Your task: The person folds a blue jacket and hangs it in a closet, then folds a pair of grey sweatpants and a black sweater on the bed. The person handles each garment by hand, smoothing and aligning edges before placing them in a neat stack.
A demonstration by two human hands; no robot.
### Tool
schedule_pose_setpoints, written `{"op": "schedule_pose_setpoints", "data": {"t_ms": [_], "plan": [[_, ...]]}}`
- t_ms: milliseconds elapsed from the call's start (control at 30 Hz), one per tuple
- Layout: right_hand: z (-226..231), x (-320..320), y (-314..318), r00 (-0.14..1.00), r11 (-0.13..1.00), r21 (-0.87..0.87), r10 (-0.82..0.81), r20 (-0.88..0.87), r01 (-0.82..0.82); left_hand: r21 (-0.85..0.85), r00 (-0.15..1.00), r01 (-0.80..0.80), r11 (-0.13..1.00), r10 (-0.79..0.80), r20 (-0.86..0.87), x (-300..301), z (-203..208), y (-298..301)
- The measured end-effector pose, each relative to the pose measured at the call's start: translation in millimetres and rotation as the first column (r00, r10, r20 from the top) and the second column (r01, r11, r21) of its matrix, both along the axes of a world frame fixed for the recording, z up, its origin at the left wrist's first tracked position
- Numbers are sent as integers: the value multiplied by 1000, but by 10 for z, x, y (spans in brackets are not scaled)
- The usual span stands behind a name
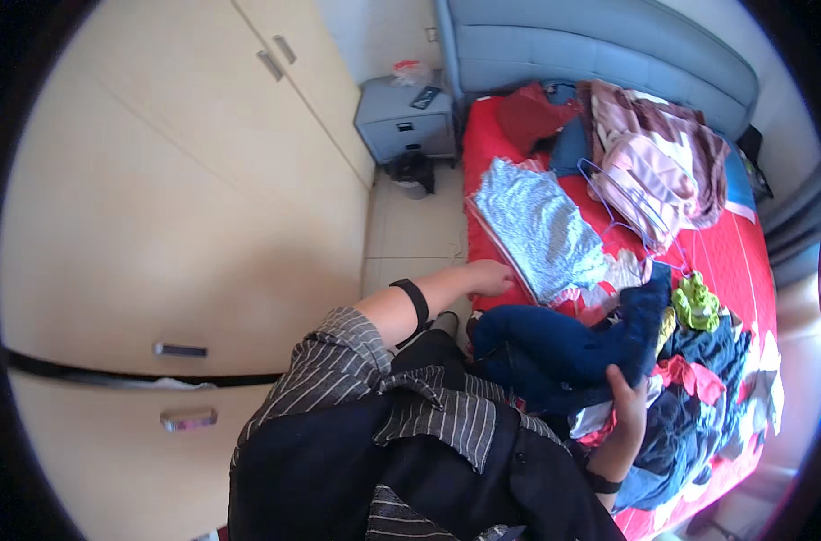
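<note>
A pair of dark blue jeans [546, 338] is stretched out in front of me, its legs folded at the right end. My right hand [627, 397] is closed on the cloth at that end, thumb on top. My left hand [490, 278] is at the bed's left edge with fingers curled together; whether anything is in them is hidden. Right beside it, a light blue patterned garment [541, 230] lies flat on top of pinkish cloth. A heap of dark clothes [676, 433] lies to the right of the jeans, with a red-pink piece [690, 377] and a lime-green piece [696, 302] on it.
A pink bag [645, 185] and purple hangers [609, 203] lie on the red bedspread [735, 261], near a brown-pink blanket [609, 104]. The grey headboard [600, 45] is behind. A grey nightstand [401, 113], a bin [412, 176] and a cream wardrobe [185, 180] stand to the left.
</note>
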State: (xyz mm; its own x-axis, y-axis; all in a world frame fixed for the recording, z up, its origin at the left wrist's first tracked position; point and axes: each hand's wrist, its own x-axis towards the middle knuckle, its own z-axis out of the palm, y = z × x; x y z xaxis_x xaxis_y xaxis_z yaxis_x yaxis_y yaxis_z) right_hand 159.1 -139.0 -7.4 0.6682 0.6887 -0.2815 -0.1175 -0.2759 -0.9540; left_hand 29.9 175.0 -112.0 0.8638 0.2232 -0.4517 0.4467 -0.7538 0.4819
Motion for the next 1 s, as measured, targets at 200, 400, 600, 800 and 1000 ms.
{"op": "schedule_pose_setpoints", "data": {"t_ms": [200,400,600,800,1000], "plan": [[245,-226,550,983,982,-36,185,3,-185,-652,937,336,680,-313,156,462,625,-391],[603,-188,1409,996,994,48,94,-7,-94,-726,892,452,519,-277,358,425,890,254],[1337,9,2551,980,943,310,59,190,-117,-563,867,478,674,-258,426,40,1030,1304],[2047,500,3529,709,959,251,-87,700,-130,-553,736,-79,829,422,528,-38,1182,2442],[2248,890,4268,734,947,317,-248,632,46,-427,406,-247,870,494,769,-54,1466,3334]]}}
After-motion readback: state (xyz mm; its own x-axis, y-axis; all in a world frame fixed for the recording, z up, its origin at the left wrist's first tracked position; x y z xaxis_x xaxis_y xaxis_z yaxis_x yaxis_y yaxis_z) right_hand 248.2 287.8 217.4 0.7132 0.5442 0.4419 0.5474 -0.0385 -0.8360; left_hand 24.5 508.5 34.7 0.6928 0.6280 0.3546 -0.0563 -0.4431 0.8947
